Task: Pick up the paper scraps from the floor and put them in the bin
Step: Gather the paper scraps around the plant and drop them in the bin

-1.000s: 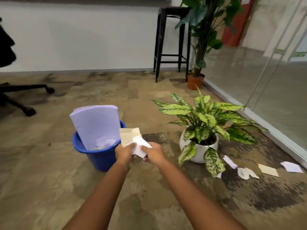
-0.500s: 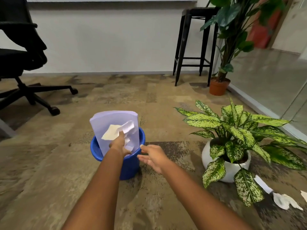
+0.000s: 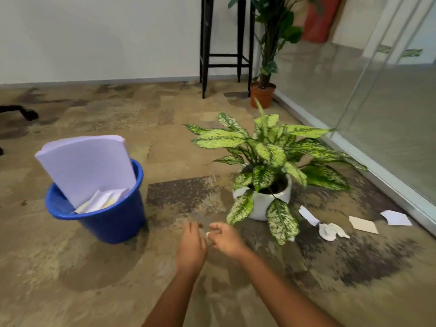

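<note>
The blue bin [image 3: 111,223] stands on the carpet at the left, holding a tall lilac sheet [image 3: 85,166] and several paper scraps [image 3: 103,200]. My left hand [image 3: 191,249] and my right hand [image 3: 225,238] hover close together right of the bin, fingers loosely spread, with nothing clearly held. On the floor at the right lie a white strip [image 3: 308,215], a crumpled white scrap [image 3: 331,231], a beige scrap [image 3: 363,224] and a white scrap [image 3: 396,218].
A variegated plant in a white pot [image 3: 262,204] stands between my hands and the floor scraps. A black stool [image 3: 225,50] and a tall plant in a terracotta pot [image 3: 263,94] stand by the wall. A glass partition [image 3: 377,102] runs along the right.
My left hand has let the scraps drop into the bin and pulled back to the right. Both hands now sit empty near each other, and the view has swung right toward the floor scraps.
</note>
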### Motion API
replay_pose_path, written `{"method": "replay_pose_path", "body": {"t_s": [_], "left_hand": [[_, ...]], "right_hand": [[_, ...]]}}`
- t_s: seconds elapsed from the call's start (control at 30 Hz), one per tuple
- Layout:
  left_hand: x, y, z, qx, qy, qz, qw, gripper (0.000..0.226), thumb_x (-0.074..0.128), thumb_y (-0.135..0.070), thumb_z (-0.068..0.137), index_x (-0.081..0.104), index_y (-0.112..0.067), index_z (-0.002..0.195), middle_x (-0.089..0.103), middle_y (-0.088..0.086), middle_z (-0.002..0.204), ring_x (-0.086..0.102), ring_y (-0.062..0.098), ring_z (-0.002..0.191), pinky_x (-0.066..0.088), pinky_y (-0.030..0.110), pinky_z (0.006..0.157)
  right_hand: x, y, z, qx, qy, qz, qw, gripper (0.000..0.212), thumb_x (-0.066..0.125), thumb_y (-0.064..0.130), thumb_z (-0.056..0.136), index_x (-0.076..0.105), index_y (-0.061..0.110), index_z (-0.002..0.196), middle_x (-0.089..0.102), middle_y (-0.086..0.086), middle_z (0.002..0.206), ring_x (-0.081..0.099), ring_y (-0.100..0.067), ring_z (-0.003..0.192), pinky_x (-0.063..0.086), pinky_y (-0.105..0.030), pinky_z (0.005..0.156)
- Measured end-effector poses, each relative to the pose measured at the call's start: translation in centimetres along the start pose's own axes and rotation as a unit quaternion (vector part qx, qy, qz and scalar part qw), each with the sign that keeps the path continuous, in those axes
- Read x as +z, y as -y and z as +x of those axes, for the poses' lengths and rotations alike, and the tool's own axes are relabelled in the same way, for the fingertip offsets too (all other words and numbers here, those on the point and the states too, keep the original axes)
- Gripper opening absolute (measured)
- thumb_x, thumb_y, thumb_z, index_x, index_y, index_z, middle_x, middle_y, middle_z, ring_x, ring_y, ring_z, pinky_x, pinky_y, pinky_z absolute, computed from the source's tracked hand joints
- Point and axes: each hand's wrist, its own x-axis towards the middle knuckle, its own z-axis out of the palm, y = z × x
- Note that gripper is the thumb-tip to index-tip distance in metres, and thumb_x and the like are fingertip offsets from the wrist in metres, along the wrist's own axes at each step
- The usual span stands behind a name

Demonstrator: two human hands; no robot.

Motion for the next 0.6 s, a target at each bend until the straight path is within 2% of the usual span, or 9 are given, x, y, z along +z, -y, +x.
{"method": "replay_pose_path", "body": {"t_s": [0.03,0.1,0.17,0.23,0.33,0.47,0.53,0.57,0.6], "left_hand": [[1.3,-0.8,-0.6,0.013,0.04,0.021,0.999,0.036,0.041,-0.007,0.093,0.047,-0.011,0.129,0.046,0.006,0.129,0.052,0.019,0.113,0.04,0.024,0.088],[3.8,-2.5,-1.6,0.035,0.107,0.062,0.992,0.04,0.039,-0.01,0.094,0.043,-0.012,0.134,0.044,0.007,0.134,0.048,0.02,0.121,0.037,0.024,0.097],[5.9,-4.6,-2.7,0.042,0.156,0.101,0.982,0.039,0.038,-0.014,0.096,0.041,-0.011,0.135,0.043,0.008,0.136,0.046,0.021,0.124,0.035,0.025,0.1],[7.8,-6.8,-3.7,0.047,0.194,0.126,0.972,0.04,0.037,-0.017,0.097,0.04,-0.009,0.136,0.042,0.01,0.139,0.045,0.023,0.127,0.034,0.028,0.102],[10.2,-9.9,-4.9,0.051,0.235,0.151,0.959,0.045,0.039,-0.019,0.097,0.035,-0.009,0.14,0.04,0.013,0.141,0.041,0.027,0.13,0.034,0.033,0.107],[13.1,-13.3,-5.0,0.028,0.253,0.123,0.959,0.043,0.04,-0.019,0.097,0.036,-0.008,0.139,0.047,0.016,0.136,0.048,0.031,0.125,0.04,0.038,0.103],[14.5,-14.6,-4.4,0.016,0.244,0.093,0.965,0.041,0.038,-0.02,0.098,0.04,-0.007,0.136,0.052,0.017,0.135,0.051,0.029,0.124,0.039,0.035,0.103],[15.4,-15.1,-3.9,0.025,0.219,0.077,0.972,0.044,0.035,-0.021,0.099,0.036,-0.007,0.141,0.051,0.016,0.138,0.05,0.024,0.127,0.037,0.031,0.105],[16.0,-15.5,-3.3,0.054,0.152,0.037,0.986,0.048,0.031,-0.021,0.101,0.026,-0.006,0.146,0.05,0.017,0.139,0.051,0.018,0.127,0.037,0.026,0.106]], "right_hand": [[-1.4,-1.4,-0.4,-0.001,-0.005,-0.019,1.0,0.046,0.05,0.009,0.094,0.042,0.001,0.139,0.05,-0.016,0.14,0.051,-0.025,0.125,0.041,-0.034,0.108],[-4.3,-4.3,-1.3,0.002,-0.014,-0.055,0.998,0.044,0.051,0.011,0.095,0.046,0.003,0.137,0.055,-0.012,0.134,0.053,-0.023,0.123,0.042,-0.034,0.107],[-7.4,-7.3,-2.5,0.012,-0.027,-0.082,0.996,0.039,0.053,0.012,0.094,0.053,0.003,0.132,0.062,-0.011,0.122,0.058,-0.02,0.114,0.044,-0.029,0.101],[-10.6,-10.0,-3.9,0.02,-0.049,-0.115,0.992,0.032,0.054,0.01,0.092,0.062,0.001,0.122,0.065,-0.013,0.122,0.06,-0.023,0.114,0.043,-0.023,0.094],[-15.4,-13.9,-5.6,0.052,-0.091,-0.129,0.986,0.025,0.053,0.006,0.091,0.068,0.0,0.11,0.068,-0.015,0.118,0.062,-0.025,0.111,0.045,-0.024,0.09],[-20.9,-17.4,-6.3,0.092,-0.141,-0.139,0.976,0.028,0.049,0.007,0.094,0.066,0.002,0.115,0.066,-0.013,0.122,0.061,-0.025,0.112,0.047,-0.026,0.092],[-23.0,-18.7,-5.8,0.1,-0.174,-0.144,0.969,0.03,0.049,0.007,0.094,0.065,0.003,0.119,0.065,-0.013,0.125,0.061,-0.025,0.114,0.046,-0.027,0.093],[-23.9,-19.2,-5.3,0.101,-0.187,-0.147,0.966,0.03,0.049,0.007,0.094,0.064,0.002,0.12,0.064,-0.014,0.126,0.061,-0.025,0.115,0.046,-0.026,0.091],[-24.6,-19.7,-4.7,0.099,-0.196,-0.15,0.964,0.03,0.05,0.008,0.094,0.063,0.0,0.12,0.063,-0.015,0.126,0.06,-0.025,0.116,0.045,-0.025,0.087]]}}
